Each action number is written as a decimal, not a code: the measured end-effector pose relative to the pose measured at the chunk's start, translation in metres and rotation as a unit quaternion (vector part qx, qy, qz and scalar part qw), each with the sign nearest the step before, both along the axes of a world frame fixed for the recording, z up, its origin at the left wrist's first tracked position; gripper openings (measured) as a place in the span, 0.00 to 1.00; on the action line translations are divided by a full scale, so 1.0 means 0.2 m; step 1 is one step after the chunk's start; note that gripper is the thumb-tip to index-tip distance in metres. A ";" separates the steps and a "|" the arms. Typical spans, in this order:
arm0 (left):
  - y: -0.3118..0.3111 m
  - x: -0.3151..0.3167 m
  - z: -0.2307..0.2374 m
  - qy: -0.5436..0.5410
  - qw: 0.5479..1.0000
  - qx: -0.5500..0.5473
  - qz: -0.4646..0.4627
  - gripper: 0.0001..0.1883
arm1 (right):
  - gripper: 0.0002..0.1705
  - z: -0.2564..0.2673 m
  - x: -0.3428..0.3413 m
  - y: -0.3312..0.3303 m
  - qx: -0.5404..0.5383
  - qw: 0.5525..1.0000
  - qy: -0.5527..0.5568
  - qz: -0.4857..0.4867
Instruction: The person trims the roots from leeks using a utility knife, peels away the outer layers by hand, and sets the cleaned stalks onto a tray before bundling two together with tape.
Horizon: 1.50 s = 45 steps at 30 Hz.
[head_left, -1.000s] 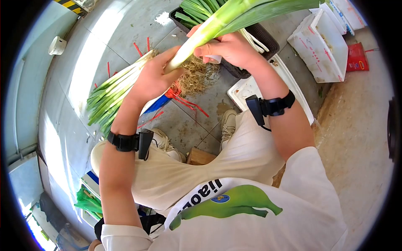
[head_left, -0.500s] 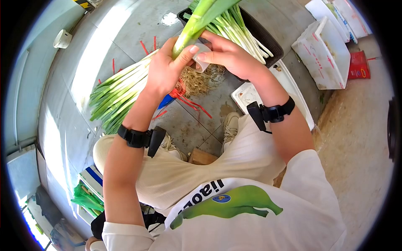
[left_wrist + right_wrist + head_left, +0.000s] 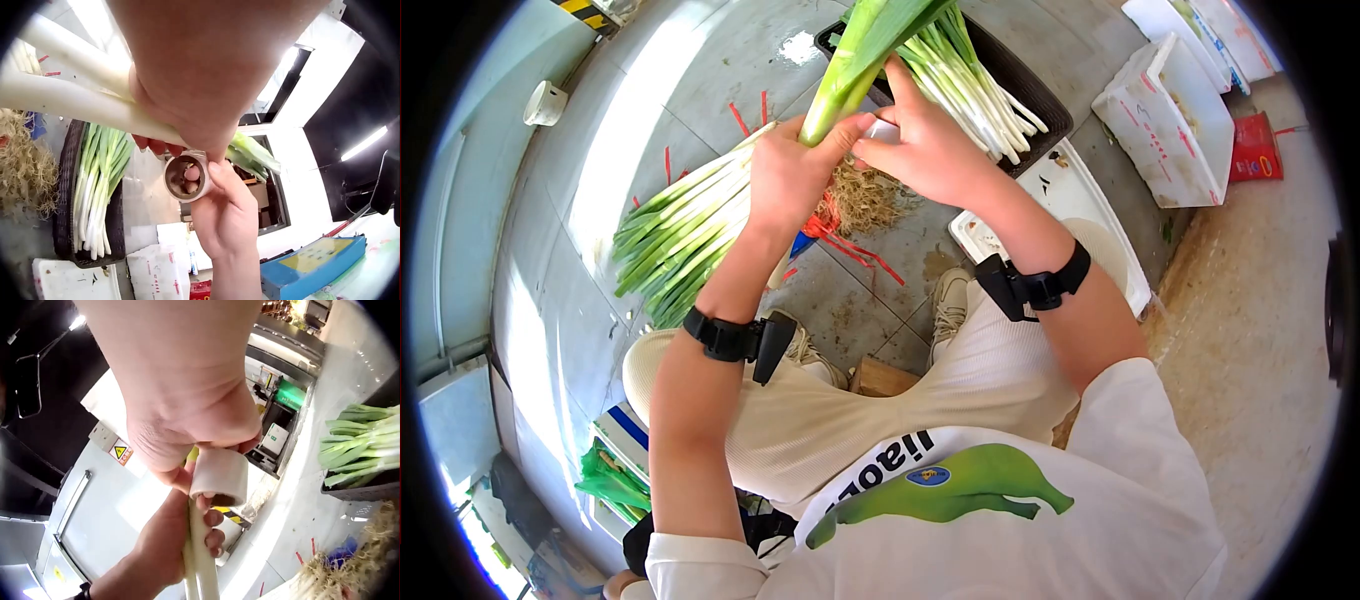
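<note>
at left of centre in the head view, long green-and-white stalks (image 3: 685, 235) are laid side by side, roots (image 3: 865, 200) towards the middle. leek stalks (image 3: 845, 85) are gripped near their white ends by the curled left hand (image 3: 785, 180), apparently so they are kept together, green parts slanted towards the top. just beside it, a tape roll (image 3: 219, 475) is pinched by the right hand (image 3: 935, 155), fingertips in its core, probably for control. at upper right of centre, slimmer stalks (image 3: 970, 95) are contained by a dark basket (image 3: 1050, 115).
</note>
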<state>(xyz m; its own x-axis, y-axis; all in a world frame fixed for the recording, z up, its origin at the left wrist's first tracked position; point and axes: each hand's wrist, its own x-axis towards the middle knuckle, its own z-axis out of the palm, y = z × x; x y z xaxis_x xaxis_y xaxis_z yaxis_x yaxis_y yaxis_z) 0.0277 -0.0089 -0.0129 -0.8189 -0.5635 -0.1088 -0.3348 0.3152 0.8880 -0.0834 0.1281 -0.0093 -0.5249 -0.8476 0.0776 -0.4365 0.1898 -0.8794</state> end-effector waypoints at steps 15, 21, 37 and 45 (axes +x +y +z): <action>-0.30 -0.03 -0.25 -0.097 0.935 -0.317 0.126 0.25 | 0.50 0.11 0.15 0.03 -0.072 0.969 -0.237 -0.006; -0.22 -0.01 -0.10 0.201 0.954 0.117 0.187 0.16 | 0.26 0.01 0.03 0.05 0.006 0.975 -0.221 0.025; -0.24 0.10 -0.07 0.387 0.794 0.445 -0.151 0.18 | 0.22 -0.16 0.12 -0.07 -0.220 0.616 -0.753 -0.073; -0.14 0.13 -0.10 0.213 0.779 0.589 0.028 0.28 | 0.12 -0.16 0.04 -0.05 -0.255 0.794 -0.547 -0.073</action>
